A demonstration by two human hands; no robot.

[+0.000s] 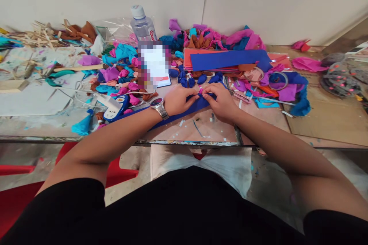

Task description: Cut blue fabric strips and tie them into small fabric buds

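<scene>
My left hand (180, 101), with a metal watch (160, 108) on its wrist, pinches the upper edge of a long dark blue strip of crepe-like paper (184, 115). From the other side my right hand (220, 102) grips the same strip, its thumb and fingers closed. A small pink piece (200, 90) shows between the fingertips of both hands. The strip runs left beneath my left wrist and forearm along the table. Just beyond my hands lie several small dark blue rolled buds (187, 81).
A phone (156, 65) leans near a water bottle (143, 23). Blue flat strips (230, 60) lie on red sheets at the back. A power strip (115, 110) with a white cable sits left. Colourful scraps, a tape roll (278, 80) and cardboard (330, 111) surround the work area.
</scene>
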